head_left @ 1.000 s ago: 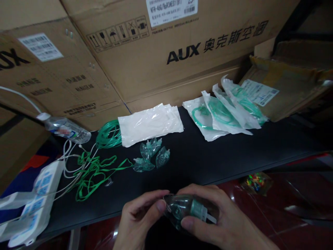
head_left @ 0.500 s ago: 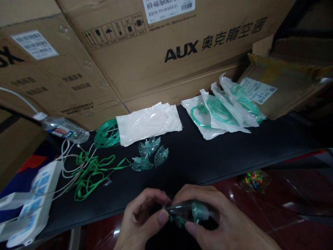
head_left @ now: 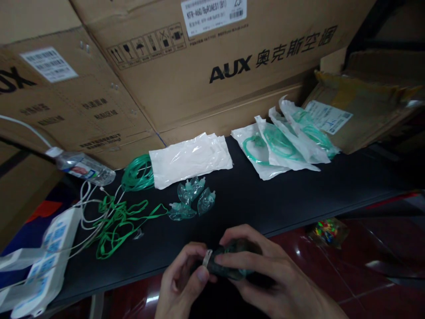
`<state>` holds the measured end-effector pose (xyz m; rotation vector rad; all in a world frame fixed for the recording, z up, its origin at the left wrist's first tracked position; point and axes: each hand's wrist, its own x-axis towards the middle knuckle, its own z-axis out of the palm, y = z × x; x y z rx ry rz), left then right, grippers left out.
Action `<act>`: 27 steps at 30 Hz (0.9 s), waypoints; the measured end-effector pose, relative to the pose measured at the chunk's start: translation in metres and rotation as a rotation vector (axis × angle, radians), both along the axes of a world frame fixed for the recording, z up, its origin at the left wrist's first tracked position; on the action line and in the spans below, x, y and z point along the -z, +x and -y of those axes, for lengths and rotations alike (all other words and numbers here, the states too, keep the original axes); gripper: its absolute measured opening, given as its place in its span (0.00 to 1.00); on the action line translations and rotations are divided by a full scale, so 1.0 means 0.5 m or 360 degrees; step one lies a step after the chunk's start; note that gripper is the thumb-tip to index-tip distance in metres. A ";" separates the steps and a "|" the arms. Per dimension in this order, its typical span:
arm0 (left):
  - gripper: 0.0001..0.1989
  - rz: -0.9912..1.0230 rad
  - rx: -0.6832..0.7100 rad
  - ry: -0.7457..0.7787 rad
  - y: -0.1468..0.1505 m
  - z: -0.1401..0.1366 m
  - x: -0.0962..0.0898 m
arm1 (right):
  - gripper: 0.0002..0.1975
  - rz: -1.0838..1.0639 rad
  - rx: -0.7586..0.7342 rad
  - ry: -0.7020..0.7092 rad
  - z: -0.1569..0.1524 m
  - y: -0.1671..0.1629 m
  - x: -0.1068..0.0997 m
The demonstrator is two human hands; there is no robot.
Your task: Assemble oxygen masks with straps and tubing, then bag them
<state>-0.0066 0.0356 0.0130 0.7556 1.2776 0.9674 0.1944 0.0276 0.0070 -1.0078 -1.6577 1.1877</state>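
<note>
Inspection finds the item in hand, a clear greenish mask [head_left: 227, 272], suspended between both hands in front of the near edge of the black table [head_left: 252, 195]. The left hand [head_left: 181, 283] pinches a pale strip [head_left: 207, 258] at the mask's left end between thumb and fingertips; the right hand [head_left: 275, 272] wraps the body, fingers laid across it and largely hiding it. How firmly either hand presses cannot be told. In this inspector's judgement, sound handling calls for the right hand to steady the thin shell without crushing it, while the left keeps its pressure even along the strip, since force at one point could kink it. Working further over the table is advisable, as a dropped part could otherwise reach the red floor [head_left: 332, 274]; the similar masks [head_left: 206, 202] and tangled green straps [head_left: 114, 241] lie well apart from both hands
</note>
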 end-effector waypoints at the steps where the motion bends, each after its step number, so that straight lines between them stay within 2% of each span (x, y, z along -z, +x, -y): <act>1: 0.22 0.0012 0.0009 0.0016 0.001 0.000 0.000 | 0.34 0.0001 -0.0012 0.0016 0.001 0.001 0.005; 4: 0.20 -0.0021 0.0019 0.0095 0.002 0.001 -0.002 | 0.36 0.0002 -0.0033 0.0015 0.004 0.001 0.012; 7: 0.21 -0.0173 0.0042 0.0211 -0.001 0.002 -0.005 | 0.27 -0.0026 0.0030 -0.0100 0.009 -0.001 0.007; 10: 0.20 -0.0273 0.0082 0.0291 -0.004 0.002 -0.007 | 0.23 -0.0195 0.0106 -0.0373 0.013 -0.005 0.001; 13: 0.20 -0.0290 0.0131 0.0339 -0.005 0.000 -0.006 | 0.20 -0.0444 0.0183 -0.0754 0.012 -0.011 0.005; 17: 0.19 -0.0311 0.0186 0.0400 -0.006 -0.002 -0.002 | 0.23 -0.0483 0.0143 -0.1113 0.005 -0.012 0.009; 22: 0.16 -0.0231 0.0248 0.0504 -0.017 -0.009 0.024 | 0.20 -0.0615 0.0136 -0.1273 -0.001 -0.006 -0.007; 27: 0.08 -0.0125 0.0264 0.0529 -0.032 -0.021 0.066 | 0.16 -0.0760 0.0155 -0.1211 0.001 -0.012 0.002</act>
